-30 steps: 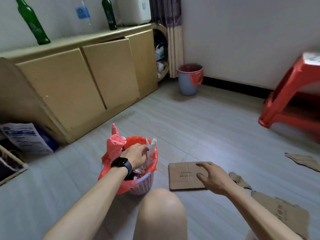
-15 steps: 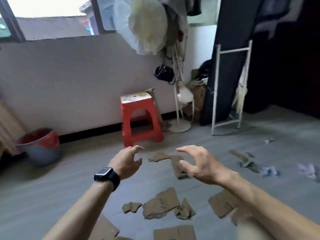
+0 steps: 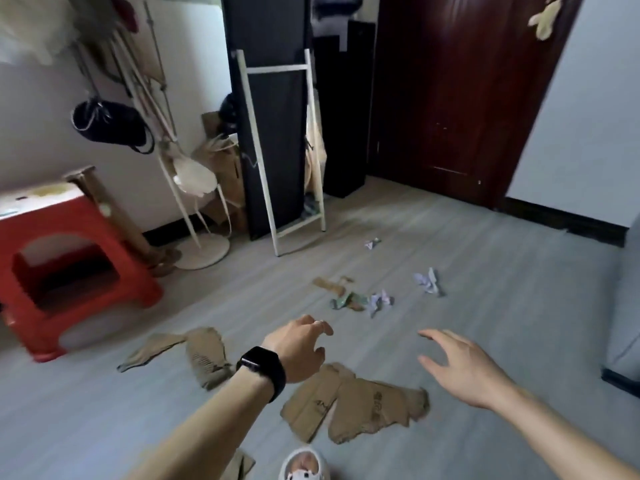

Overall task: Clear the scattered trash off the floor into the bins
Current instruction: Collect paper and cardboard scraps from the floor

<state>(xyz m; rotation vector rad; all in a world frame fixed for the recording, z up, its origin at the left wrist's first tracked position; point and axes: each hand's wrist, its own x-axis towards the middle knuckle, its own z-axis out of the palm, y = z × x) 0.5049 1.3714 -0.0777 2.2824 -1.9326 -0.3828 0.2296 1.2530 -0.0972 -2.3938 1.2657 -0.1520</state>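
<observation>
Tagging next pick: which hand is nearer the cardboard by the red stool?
Left. The left hand is just right of that cardboard; the right hand is well beyond, farther right.

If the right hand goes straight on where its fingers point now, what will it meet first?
Most likely the crumpled lilac paper on the floor, beside the green scrap. The right hand is open and the floor between looks bare, though depth is hard to judge.

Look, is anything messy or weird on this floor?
Yes. Ripped cardboard pieces lie strewn over the floor close by. Crumpled paper scraps sit farther off toward the door. It all looks like torn litter dropped about, and no bin shows here.
</observation>
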